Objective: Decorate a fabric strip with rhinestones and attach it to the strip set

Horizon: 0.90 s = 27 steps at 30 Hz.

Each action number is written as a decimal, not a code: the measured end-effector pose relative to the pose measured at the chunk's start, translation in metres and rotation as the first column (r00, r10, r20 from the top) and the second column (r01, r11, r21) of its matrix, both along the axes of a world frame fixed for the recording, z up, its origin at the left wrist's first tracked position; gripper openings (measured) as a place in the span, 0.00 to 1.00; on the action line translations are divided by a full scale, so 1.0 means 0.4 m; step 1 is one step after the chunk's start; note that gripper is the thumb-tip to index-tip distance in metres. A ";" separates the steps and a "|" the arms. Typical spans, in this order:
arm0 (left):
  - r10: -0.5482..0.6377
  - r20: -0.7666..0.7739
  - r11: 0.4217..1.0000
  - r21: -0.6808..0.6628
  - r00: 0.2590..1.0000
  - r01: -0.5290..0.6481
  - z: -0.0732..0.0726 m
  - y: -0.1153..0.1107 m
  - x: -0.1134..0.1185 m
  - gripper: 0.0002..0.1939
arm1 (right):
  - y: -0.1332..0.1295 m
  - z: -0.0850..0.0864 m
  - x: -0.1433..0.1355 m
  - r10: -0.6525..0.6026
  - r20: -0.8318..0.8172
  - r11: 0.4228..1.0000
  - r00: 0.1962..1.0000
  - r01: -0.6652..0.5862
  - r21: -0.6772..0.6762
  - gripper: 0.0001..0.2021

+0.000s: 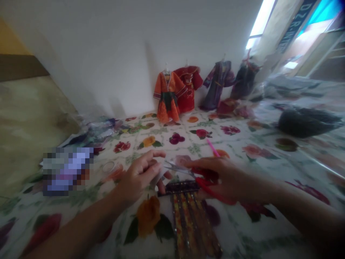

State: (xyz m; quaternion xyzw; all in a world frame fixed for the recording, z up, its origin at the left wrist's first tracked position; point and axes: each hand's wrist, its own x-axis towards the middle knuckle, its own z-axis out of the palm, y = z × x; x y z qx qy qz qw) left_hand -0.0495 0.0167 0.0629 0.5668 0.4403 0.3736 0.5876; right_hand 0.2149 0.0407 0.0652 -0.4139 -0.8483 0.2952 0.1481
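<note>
My right hand grips a pair of scissors with red handles. Their metal blades point left and look slightly parted. Close to the tips, my left hand is closed in a pinch, with thumb and forefinger around something small and pale that I cannot make out. Beneath both hands lies a piece of striped cloth, orange-yellow with dark glittering bands and a dark strip across its top. Some of my left fingers show close to the end of that dark strip.
Several doll-sized garments, including an orange dress and a red one, stand by the white wall. A pink pen-like stick lies behind my right hand. A black bundle is at right; a blurred-out item lies left.
</note>
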 end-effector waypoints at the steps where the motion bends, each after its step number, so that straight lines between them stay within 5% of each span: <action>1: 0.011 -0.001 1.000 0.003 1.000 -0.011 0.002 0.000 0.000 0.16 | 0.003 0.002 0.004 -0.005 0.016 1.000 1.000 0.004 0.006 0.31; 5: 0.089 -0.006 0.996 0.016 0.996 -0.089 0.006 -0.001 -0.001 0.19 | 0.035 0.016 0.052 -0.064 0.106 0.994 0.992 0.054 0.097 0.30; 8: 0.139 -0.020 0.990 -0.002 0.990 -0.139 0.004 -0.001 -0.003 0.21 | 0.078 0.037 0.125 -0.228 0.194 0.959 0.954 0.186 0.212 0.28; 12: 0.150 -0.051 0.988 -0.024 0.987 -0.152 -0.010 0.002 -0.013 0.25 | 0.129 0.056 0.248 -0.464 0.381 0.883 0.800 0.382 0.273 0.34; 17: 0.139 -0.063 0.989 -0.039 0.988 -0.142 -0.013 0.002 -0.018 0.26 | 0.167 0.025 0.349 -0.519 0.533 0.853 0.669 0.450 0.264 0.30; 23: 0.115 -0.050 0.993 0.020 0.992 -0.114 0.003 -0.010 0.000 0.21 | 0.186 -0.009 0.354 -0.540 0.529 0.840 0.654 0.454 0.296 0.20; 27: 0.040 -0.049 0.997 0.068 0.998 -0.037 0.009 -0.015 0.008 0.19 | 0.150 0.018 0.266 -0.628 0.378 0.769 0.680 0.468 0.435 0.19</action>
